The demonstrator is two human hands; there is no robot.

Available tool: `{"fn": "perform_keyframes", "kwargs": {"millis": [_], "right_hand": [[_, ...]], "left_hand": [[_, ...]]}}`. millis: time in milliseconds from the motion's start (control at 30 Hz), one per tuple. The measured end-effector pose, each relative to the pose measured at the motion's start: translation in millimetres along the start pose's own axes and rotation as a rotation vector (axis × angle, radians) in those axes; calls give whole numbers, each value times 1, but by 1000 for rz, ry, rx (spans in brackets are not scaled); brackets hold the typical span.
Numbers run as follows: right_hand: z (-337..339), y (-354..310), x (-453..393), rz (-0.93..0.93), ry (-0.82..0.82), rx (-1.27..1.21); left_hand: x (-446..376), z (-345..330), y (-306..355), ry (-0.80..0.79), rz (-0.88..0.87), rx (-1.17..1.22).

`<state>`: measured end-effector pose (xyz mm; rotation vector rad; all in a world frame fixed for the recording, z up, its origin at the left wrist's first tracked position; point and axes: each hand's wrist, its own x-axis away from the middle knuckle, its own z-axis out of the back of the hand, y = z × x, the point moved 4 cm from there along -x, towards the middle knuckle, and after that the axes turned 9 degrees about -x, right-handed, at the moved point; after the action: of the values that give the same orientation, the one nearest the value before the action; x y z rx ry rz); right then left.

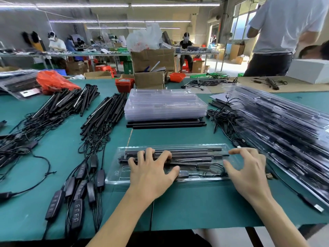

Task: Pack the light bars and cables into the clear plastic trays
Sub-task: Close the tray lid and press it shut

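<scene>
A clear plastic tray (117, 172) lies on the green table in front of me, holding black light bars (192, 152) and a coiled cable (213, 168). My left hand (151, 173) rests spread on the tray's left half, fingers pressing on the bars. Over the tray's right end, my right hand (249, 173) has its fingers spread and slightly bent, the fingertips touching the plastic. A stack of empty clear trays (165, 104) stands behind, on top of a few loose black bars (165, 124).
Heaps of black light bars with cables and inline controllers (99, 125) cover the left side. Packed trays (284, 125) are piled at the right. Cardboard boxes (151, 68) and red bins (124, 84) stand at the back. A person in a white shirt (284, 32) stands at the far right.
</scene>
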<state>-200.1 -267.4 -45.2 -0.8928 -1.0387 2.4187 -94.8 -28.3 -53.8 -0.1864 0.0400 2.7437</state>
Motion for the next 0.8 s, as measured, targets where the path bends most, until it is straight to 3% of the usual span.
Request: {"fn": "perform_keyframes", "kwargs": {"millis": [133, 300, 433, 600, 800], "right_hand": [[-20, -29, -3, 180, -174, -41], [-43, -31, -15, 133, -457, 187], [-43, -23, -8, 212, -443, 204], [-43, -22, -6, 229, -444, 165], [-39, -23, -1, 268, -448, 147]], "left_hand": [[4, -6, 0, 17, -16, -19], [-3, 0, -3, -111, -42, 24], [-13, 10, -14, -191, -63, 109], [0, 2, -14, -23, -106, -3], [-6, -2, -19, -107, -112, 99]]}}
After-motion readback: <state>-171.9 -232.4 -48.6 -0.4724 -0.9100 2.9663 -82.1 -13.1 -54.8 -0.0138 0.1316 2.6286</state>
